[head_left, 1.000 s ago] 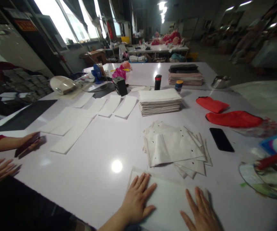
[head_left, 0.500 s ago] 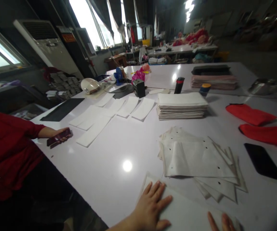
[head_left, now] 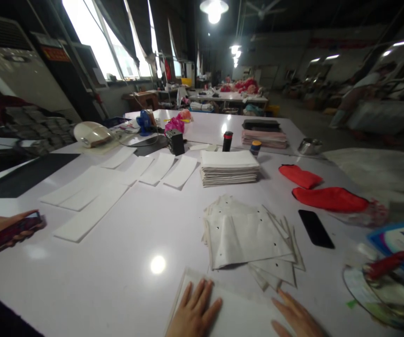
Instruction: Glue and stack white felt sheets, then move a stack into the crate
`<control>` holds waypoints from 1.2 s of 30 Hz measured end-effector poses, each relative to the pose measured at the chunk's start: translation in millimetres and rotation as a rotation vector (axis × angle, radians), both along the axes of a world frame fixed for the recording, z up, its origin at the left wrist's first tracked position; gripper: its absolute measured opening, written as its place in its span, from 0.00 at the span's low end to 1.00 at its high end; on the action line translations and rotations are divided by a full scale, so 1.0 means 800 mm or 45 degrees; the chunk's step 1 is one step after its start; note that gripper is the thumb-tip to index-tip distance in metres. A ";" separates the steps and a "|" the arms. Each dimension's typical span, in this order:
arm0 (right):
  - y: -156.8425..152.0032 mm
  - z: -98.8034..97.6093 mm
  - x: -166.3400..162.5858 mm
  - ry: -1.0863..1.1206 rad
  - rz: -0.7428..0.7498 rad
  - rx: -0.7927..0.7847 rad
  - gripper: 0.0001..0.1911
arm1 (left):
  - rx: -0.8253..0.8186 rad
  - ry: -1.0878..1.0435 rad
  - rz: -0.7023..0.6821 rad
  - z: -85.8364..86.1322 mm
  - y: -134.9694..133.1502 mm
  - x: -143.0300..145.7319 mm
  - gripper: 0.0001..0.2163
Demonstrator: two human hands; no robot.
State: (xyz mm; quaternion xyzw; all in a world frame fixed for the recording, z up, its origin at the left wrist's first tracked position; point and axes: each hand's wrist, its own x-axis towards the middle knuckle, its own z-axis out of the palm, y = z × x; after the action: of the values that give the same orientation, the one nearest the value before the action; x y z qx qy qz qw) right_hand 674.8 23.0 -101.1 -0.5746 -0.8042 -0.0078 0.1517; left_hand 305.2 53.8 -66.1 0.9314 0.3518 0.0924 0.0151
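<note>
My left hand (head_left: 195,310) lies flat, fingers spread, on the left part of a white fabric piece (head_left: 235,306) at the table's near edge. Over the right side of that same piece is my right hand (head_left: 295,314), its fingers apart and holding nothing; whether it presses on the fabric I cannot tell. Just beyond both hands is a loose, fanned pile of white fabric pieces (head_left: 244,238) dotted with small dark spots. Behind that pile rises a neat stack of folded white pieces (head_left: 230,171). The lower edge of the view cuts off both wrists.
At left, another person's hand (head_left: 19,224) holds a phone over the table. White strips (head_left: 92,210) lie beyond. To the right are a black phone (head_left: 316,228), red cloth sleeves (head_left: 330,199) and a cluttered round container (head_left: 377,290). A black box (head_left: 175,142) stands farther back.
The view has swung right, bringing the container and blue packet into sight. More of my right hand shows now, with its fingers spread. My left hand stays flat on the fabric.
</note>
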 end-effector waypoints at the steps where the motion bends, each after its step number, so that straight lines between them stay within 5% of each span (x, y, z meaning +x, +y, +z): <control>1: 0.022 0.012 0.012 0.103 -0.087 -0.077 0.23 | -0.045 -0.015 0.014 0.005 0.003 0.001 0.38; 5: 0.122 0.034 0.068 0.324 -0.444 -0.327 0.32 | -0.404 -0.224 0.280 0.041 0.043 0.015 0.26; 9: 0.194 0.017 0.107 0.267 -0.692 -0.460 0.32 | -0.892 -0.502 0.863 0.058 0.126 0.047 0.17; 13: 0.222 0.001 0.117 0.234 -0.790 -0.577 0.27 | -0.993 -0.564 1.176 0.032 0.194 0.069 0.13; 17: 0.230 -0.002 0.118 0.332 -0.787 -0.595 0.22 | -1.122 -0.629 1.408 -0.002 0.216 0.076 0.11; 21: 0.231 -0.004 0.119 0.457 -0.790 -0.576 0.18 | -1.149 -0.705 1.452 -0.016 0.218 0.076 0.06; 30: 0.230 0.005 0.110 0.702 -0.864 -0.597 0.13 | -1.157 -0.963 1.339 -0.005 0.219 0.087 0.04; 36: 0.223 0.029 0.102 0.864 -0.847 -0.579 0.20 | -1.067 -1.130 1.373 0.002 0.254 0.079 0.15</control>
State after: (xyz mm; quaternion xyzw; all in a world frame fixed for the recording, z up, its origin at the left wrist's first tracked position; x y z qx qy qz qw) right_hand 756.7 201.2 -78.2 -0.7875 -0.4653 0.3057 0.2643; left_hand 368.3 256.9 -64.8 0.4277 0.7185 0.3080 0.4538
